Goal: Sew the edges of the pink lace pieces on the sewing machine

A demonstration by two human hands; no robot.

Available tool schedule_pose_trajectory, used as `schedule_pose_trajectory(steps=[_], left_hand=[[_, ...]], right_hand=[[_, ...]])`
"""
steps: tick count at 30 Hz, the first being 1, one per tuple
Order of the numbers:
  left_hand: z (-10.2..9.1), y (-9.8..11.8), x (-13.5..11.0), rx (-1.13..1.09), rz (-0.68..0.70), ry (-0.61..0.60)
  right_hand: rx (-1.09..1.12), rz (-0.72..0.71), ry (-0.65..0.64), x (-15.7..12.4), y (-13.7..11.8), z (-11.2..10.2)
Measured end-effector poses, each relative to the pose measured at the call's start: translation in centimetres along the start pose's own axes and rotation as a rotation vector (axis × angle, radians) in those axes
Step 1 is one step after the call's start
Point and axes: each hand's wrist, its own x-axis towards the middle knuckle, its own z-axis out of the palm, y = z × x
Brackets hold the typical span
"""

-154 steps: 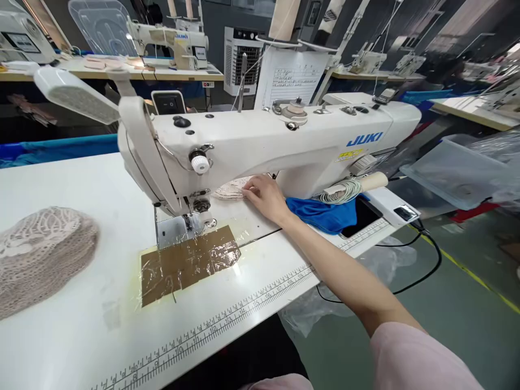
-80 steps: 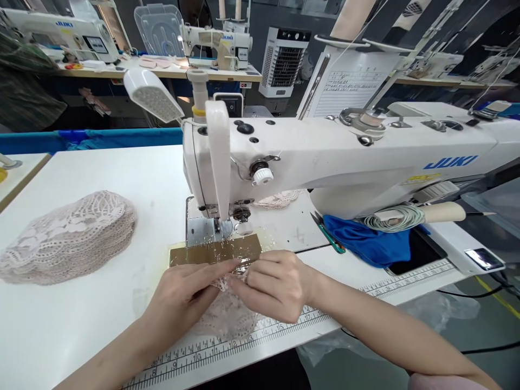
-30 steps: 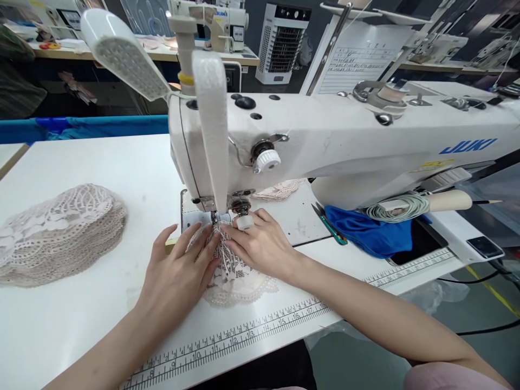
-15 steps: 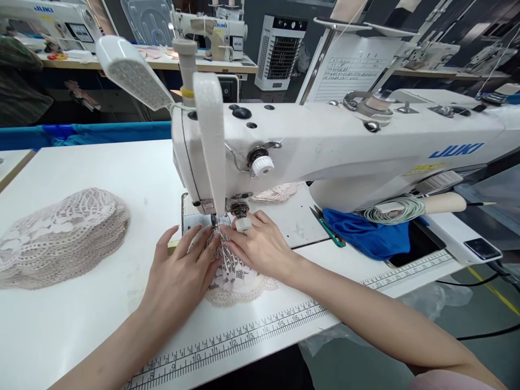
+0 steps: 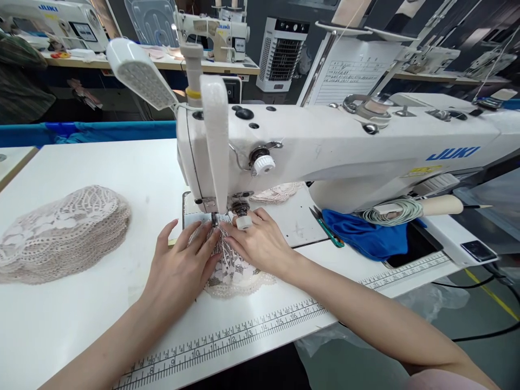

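A pale pink lace piece (image 5: 233,273) lies on the white table (image 5: 73,319) right under the needle of the white JUKI sewing machine (image 5: 325,146). My left hand (image 5: 181,265) rests flat on the lace's left side, fingers spread toward the presser foot. Pressing down on the right side is my right hand (image 5: 260,244), fingertips at the fold beside the needle. Both hands hold the lace against the table.
A pile of lace pieces (image 5: 60,233) sits at the left. More lace (image 5: 278,192) lies behind the machine arm. Snips (image 5: 325,225), a blue cloth (image 5: 365,235) and a cord roll (image 5: 406,208) lie at the right. The lamp (image 5: 138,73) hangs overhead.
My right hand came back from behind the machine with a lace piece. Both hands then slid it from the table's front edge up under the needle, where they now hold it.
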Motion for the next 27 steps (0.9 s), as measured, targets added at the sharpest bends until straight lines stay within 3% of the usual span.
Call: schedule_pose_trajectory(steps=[7,12,16,18,22,25,27], left_hand=[[0.1,-0.1,-0.1,0.002,0.011,-0.011],[-2.9,-0.8,-0.5,-0.037,0.012,-0.068],[-4.6,-1.7,-1.3,-0.187,0.105,-0.273],[-4.4,-1.7,-1.7,-0.224,0.144,-0.288],[-3.5,-1.1,-2.2,-0.345,0.015,-0.239],[-3.5,-1.1,-1.6,-0.441,-0.147,-0.277],[-3.7,-1.4,-0.6,-0.448,-0.18,-0.316]], right_hand=[[0.01,0.01,-0.042,0.1,0.1,-0.2],[0.181,-0.001,-0.054,-0.7,0.5,-2.4],[0.521,-0.092,-0.353,-1.2,0.4,-4.7],[0.569,-0.086,-0.449,-1.4,0.4,-5.4],[0.64,0.074,-0.405,-1.3,0.6,-5.8],[0.71,0.167,-0.326,-1.1,0.9,-5.6],[0.713,0.167,-0.288,-1.1,0.8,-5.3]])
